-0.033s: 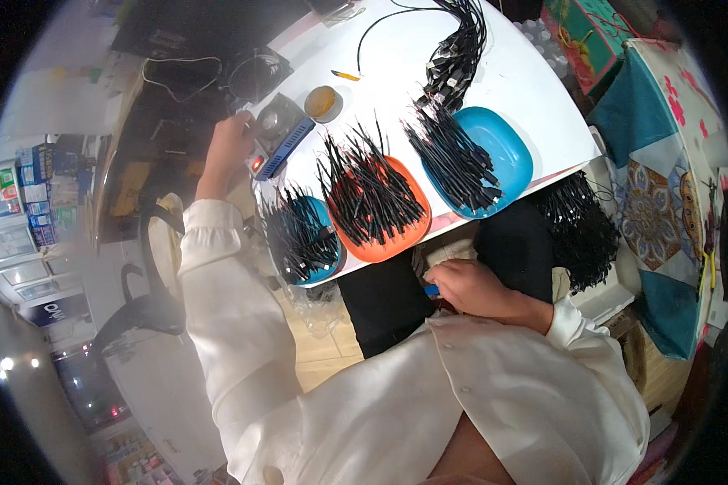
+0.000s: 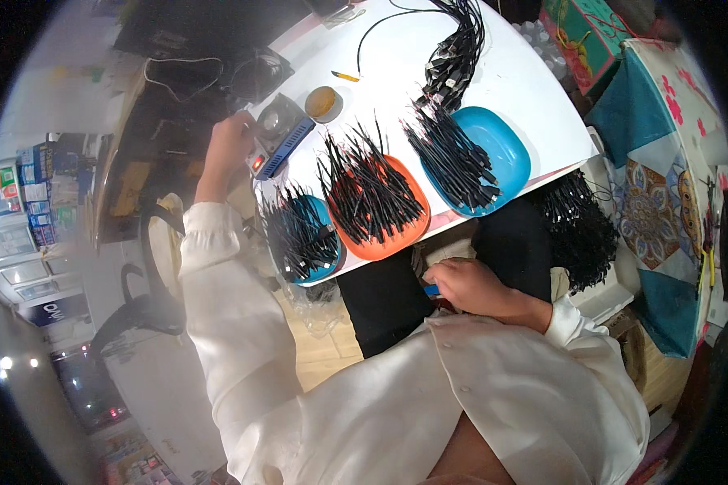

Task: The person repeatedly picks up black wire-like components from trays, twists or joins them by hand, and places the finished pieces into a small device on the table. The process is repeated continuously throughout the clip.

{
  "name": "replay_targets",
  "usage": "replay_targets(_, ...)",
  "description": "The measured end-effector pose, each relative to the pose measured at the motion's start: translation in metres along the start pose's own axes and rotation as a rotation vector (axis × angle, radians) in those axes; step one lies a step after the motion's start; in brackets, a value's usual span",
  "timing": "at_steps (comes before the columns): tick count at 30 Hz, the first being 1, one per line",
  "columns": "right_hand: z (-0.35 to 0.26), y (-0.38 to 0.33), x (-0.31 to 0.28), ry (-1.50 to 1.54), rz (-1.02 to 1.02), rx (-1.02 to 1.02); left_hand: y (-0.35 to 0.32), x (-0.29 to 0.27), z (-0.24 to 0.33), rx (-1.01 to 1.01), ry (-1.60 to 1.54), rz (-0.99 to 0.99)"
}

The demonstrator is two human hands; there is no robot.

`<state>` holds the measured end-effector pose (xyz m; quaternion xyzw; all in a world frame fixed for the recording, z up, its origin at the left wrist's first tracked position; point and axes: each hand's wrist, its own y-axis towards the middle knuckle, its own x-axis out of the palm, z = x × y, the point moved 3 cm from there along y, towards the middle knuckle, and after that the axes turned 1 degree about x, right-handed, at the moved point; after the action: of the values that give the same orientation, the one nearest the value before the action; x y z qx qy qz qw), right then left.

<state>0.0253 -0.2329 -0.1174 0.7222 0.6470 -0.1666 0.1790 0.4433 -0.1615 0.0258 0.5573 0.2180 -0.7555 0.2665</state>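
My left hand is at the near left side of a blue vented device, which looks like a solder pot with a grey top and a lit red switch. Its fingers are curled in and partly hidden, and I cannot make out what they hold. Down at my lap, my right hand is closed around a small blue object, of which only an end shows. Short black cables with stripped tips lie heaped on an orange tray. More cables fill a small blue tray and part of a larger blue tray.
A round tin of amber material and a yellow cutter knife lie on the white table. Beyond them is a bundle of black USB cables. To the right, below the table edge, hangs another cable heap beside a patterned box.
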Motion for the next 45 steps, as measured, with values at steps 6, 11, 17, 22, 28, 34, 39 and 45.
replay_targets(6, -0.028, -0.003, -0.019, 0.093, 0.1, -0.077, -0.102, -0.059, 0.098, 0.246, -0.123, 0.237)
replay_targets(11, -0.104, -0.004, -0.064, 0.152, 0.233, -0.216, -0.218, -0.107, 0.211, 0.471, -0.224, 0.405)
replay_targets(17, -0.194, -0.032, -0.09, 0.223, 0.577, -0.73, -0.268, -0.1, 0.33, 0.882, -1.097, 0.309)
replay_targets(22, -0.173, -0.103, -0.126, 0.365, 0.771, -0.332, -0.259, -0.046, 0.38, 0.847, -1.353, 0.084)
replay_targets(28, -0.072, -0.214, -0.199, 0.081, 0.932, 0.098, -0.236, 0.042, 0.308, 0.298, -1.406, -0.279)
replay_targets(34, 0.144, -0.188, -0.169, -0.252, 0.744, 0.695, -0.276, 0.123, 0.198, -0.107, -1.246, -0.437)
replay_targets(39, 0.255, -0.151, -0.138, -0.55, 0.452, 0.801, -0.308, 0.121, 0.144, -0.301, -1.228, -0.232)
replay_targets(45, 0.259, -0.128, -0.133, -0.728, 0.455, 0.935, -0.298, 0.082, 0.089, -0.311, -0.989, 0.081)
